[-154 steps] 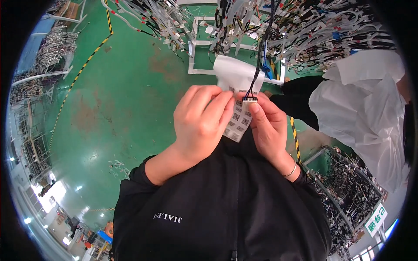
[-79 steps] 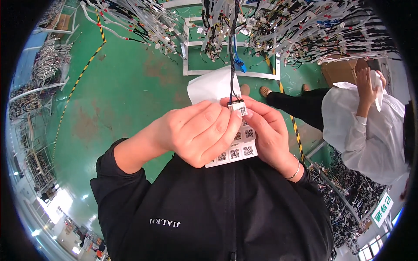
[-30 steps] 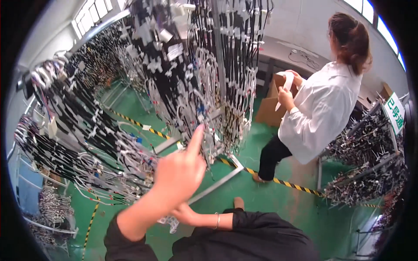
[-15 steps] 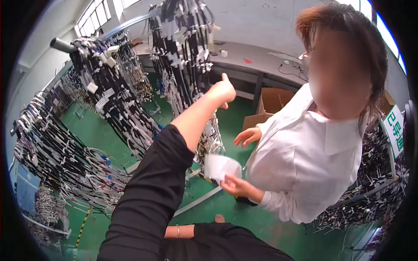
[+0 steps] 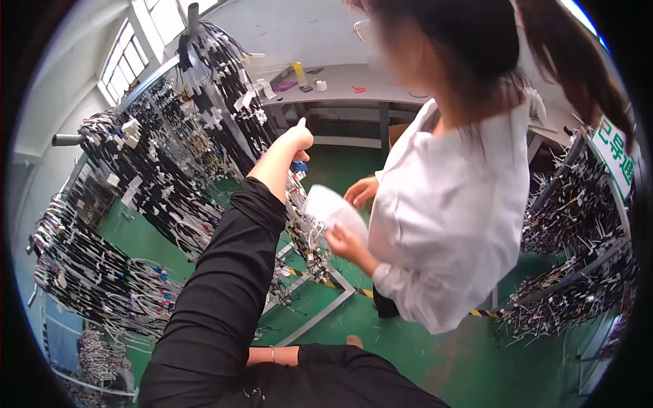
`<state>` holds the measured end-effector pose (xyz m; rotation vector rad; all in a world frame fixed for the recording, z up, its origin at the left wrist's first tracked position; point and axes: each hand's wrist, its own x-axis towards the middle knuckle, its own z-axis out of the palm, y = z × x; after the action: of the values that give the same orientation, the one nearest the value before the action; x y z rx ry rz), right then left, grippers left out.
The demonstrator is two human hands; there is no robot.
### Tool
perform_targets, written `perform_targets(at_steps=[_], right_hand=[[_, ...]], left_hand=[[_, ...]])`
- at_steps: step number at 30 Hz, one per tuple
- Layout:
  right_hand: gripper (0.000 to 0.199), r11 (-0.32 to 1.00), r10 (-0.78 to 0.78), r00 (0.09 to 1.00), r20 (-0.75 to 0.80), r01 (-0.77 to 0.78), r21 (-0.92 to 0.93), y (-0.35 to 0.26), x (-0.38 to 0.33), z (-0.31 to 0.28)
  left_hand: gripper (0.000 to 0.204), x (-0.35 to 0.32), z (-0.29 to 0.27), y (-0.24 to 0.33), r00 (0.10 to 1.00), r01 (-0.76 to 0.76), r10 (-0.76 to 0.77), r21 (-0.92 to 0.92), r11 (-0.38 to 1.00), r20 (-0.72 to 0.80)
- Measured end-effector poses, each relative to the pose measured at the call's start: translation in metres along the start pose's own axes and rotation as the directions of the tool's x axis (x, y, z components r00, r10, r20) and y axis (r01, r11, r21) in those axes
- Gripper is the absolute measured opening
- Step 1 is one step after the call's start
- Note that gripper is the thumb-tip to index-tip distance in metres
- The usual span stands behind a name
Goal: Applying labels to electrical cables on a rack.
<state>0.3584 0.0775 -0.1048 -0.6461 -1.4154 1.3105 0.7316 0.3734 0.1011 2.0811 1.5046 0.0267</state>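
Observation:
My left arm, in a black sleeve, stretches forward from the lower left. My left hand (image 5: 294, 139) is raised with one finger extended and others partly curled, holding nothing. It is nearest, in the picture, to a hanging bundle of black and white cable harnesses (image 5: 221, 95). Low in the picture my right forearm (image 5: 275, 355), with a bracelet, crosses my front; the hand is hidden behind my left sleeve. To the right a person in a white shirt (image 5: 449, 197) stands holding a curved white sheet (image 5: 330, 207), paper-like, in one hand, the other hand beside it.
More cable harnesses (image 5: 102, 265) hang from a metal rack (image 5: 146, 83) at left, and others (image 5: 571, 292) at right near a white sign (image 5: 614, 158) with green characters. A grey bench (image 5: 326, 88) along the wall carries red scissors (image 5: 358, 90) and small items. The floor (image 5: 422, 360) is green.
The view has swung to the right, so the rack and my left hand appear farther left. The person in white has turned toward the harnesses, the white sheet still in hand. My left arm stays outstretched.

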Motion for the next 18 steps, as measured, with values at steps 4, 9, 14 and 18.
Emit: perform_targets(at_steps=[4, 9, 14, 18], right_hand=[[0.027, 1.0, -0.01, 1.0, -0.004, 0.01, -0.01, -0.012, -0.004, -0.01], [0.028, 0.998, 0.015, 1.0, 0.018, -0.014, -0.055, -0.008, -0.005, -0.002], [0.029, 0.967, 0.207, 0.975, 0.081, -0.191, -0.171, 0.005, 0.008, 0.019], [0.026, 0.983, 0.047, 0.998, 0.029, -0.041, -0.178, 0.0, 0.015, 0.028]], left_hand=[[0.081, -0.003, 0.025, 0.01, 0.998, -0.069, 0.069, 0.027, 0.997, 0.015], [0.039, -0.074, 0.055, -0.002, 0.952, -0.306, 0.305, -0.113, 0.945, -0.03], [0.034, -0.266, 0.116, -0.125, 0.392, -0.647, 0.859, 0.565, 0.512, -0.33], [0.039, -0.389, 0.081, -0.278, 0.125, -0.665, 0.794, 0.544, 0.512, -0.595]])
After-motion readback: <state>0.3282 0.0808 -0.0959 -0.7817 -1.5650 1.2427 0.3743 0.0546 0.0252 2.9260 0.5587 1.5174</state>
